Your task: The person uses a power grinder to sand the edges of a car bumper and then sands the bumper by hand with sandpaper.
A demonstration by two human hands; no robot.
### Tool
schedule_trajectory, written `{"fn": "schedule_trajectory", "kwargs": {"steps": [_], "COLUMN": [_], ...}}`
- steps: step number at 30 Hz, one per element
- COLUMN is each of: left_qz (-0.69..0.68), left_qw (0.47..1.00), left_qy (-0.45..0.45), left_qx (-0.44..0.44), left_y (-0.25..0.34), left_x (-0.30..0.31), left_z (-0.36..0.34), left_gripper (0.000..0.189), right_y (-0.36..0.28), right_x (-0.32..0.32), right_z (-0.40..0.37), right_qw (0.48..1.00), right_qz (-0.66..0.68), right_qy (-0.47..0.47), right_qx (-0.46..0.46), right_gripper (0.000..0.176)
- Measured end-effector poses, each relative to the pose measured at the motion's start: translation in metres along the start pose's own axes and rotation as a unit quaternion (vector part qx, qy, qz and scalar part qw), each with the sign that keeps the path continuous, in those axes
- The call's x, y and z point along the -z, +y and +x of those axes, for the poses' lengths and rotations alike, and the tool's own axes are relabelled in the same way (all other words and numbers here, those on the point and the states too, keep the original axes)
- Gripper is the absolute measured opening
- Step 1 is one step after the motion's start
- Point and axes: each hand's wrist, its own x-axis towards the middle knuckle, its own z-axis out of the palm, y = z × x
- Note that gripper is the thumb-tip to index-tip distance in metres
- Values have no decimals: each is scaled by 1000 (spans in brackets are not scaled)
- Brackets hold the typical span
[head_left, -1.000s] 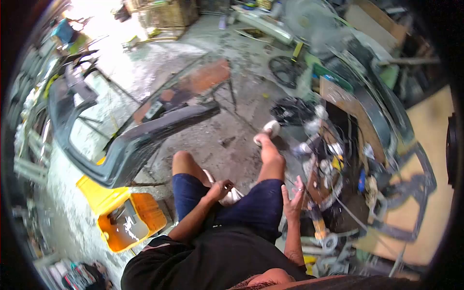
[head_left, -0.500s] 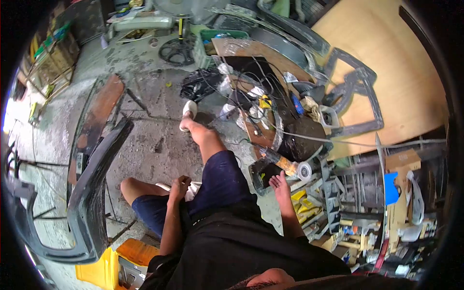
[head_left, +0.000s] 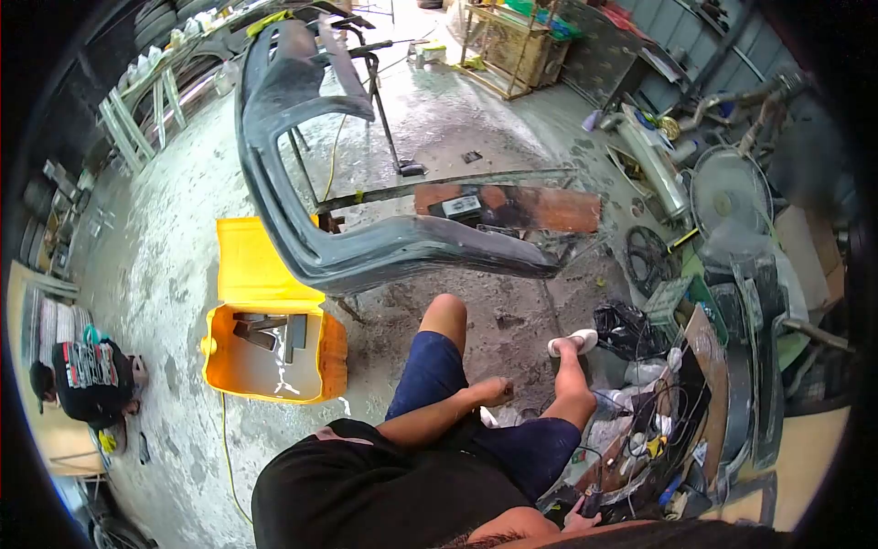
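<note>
Nearest, at the bottom edge of the view, the right hand [head_left: 578, 520] is low beside the cable tangle [head_left: 654, 416] on the floor [head_left: 183, 229]. Only part of it shows, and whether it is open or gripping cannot be told. Half a second ago it reached, open, toward a tool in the same clutter.

The left hand [head_left: 494, 392] has kept its place between the knees, fingers curled in with nothing seen in them. It sits just above a white cloth [head_left: 501, 417].

The main change is the view, which has swung from the clutter and plywood on the right to the open floor ahead. Judged from this, neither hand has moved to new work.

Further out, to the left, a yellow case [head_left: 334, 352] stands open with dark metal pieces [head_left: 270, 329] inside. No brand is legible. Beyond it a dark bumper [head_left: 384, 252] rests raised on a stand. Behind that lies a rust-brown panel [head_left: 540, 209] bearing a sticker [head_left: 462, 206], its writing too small to read.

At the far left edge a second person [head_left: 87, 380] crouches. The shirt print is unreadable.
</note>
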Motion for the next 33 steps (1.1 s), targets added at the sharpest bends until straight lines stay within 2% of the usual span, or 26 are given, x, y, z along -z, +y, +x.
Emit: {"fn": "schedule_trajectory", "kwargs": {"steps": [2,5,6,7,8,9,11,12,15,17,18,19,20,21,23,25,27,29,30,31,33], "left_qz": [31,14,13,29,47,47,63,65,111,53,74,75,-66,-204,-134,-149,-170,-176,-184,-181,-199], "left_qw": [999,999,999,998,998,997,996,996,991,995,993,993,976,926,955,937,908,899,888,888,941], "left_qy": [-4,-30,-30,-37,-44,-45,-57,-57,-78,-13,-23,-17,20,58,-13,-65,-20,18,42,55,-54], "left_qx": [-16,-36,-40,-33,-26,-31,-17,-19,0,-88,-92,-90,-205,-313,-263,-309,-382,-401,-420,-419,-268], "left_y": [-5,-7,-6,-8,-8,-6,-17,-12,-10,10,22,39,60,81,168,246,287,307,312,313,309], "left_x": [3,4,2,-2,-5,-7,-16,-15,-18,-7,-4,-5,-8,-8,41,76,84,85,87,99,127], "left_z": [0,2,3,6,8,9,14,13,17,12,15,20,26,24,-9,-27,-28,-18,-17,-24,-38], "left_gripper": [30,32,32,32,33,33,33,33,31,30,31,31,34,37,46,58,65,67,68,68,68], "right_y": [8,26,33,42,43,43,39,41,19,0,-10,-21,-30,-39,-52,-57,-51,-36,-25,-13,18], "right_x": [14,53,67,81,89,100,94,86,58,23,3,-20,-41,-63,-108,-151,-192,-231,-262,-275,-307], "right_z": [-11,-30,-32,-31,-29,-39,-67,-86,-116,-153,-176,-200,-224,-249,-293,-331,-359,-388,-371,-387,-424], "right_qw": [992,955,954,839,608,644,758,787,808,796,785,767,748,724,667,605,537,468,429,418,216], "right_qz": [5,24,27,-188,-376,-357,-296,-284,-289,-303,-309,-319,-330,-342,-367,-391,-415,-435,-480,-480,-488], "right_qy": [-109,-259,-259,-270,-241,-240,-253,-257,-291,-337,-365,-397,-429,-464,-536,-600,-657,-709,-705,-712,-744], "right_qx": [58,145,148,433,657,633,522,484,423,401,394,389,384,378,366,348,329,298,298,295,402], "right_gripper": [56,58,58,59,59,60,61,61,63,64,65,65,66,67,68,69,71,72,85,85,88]}}
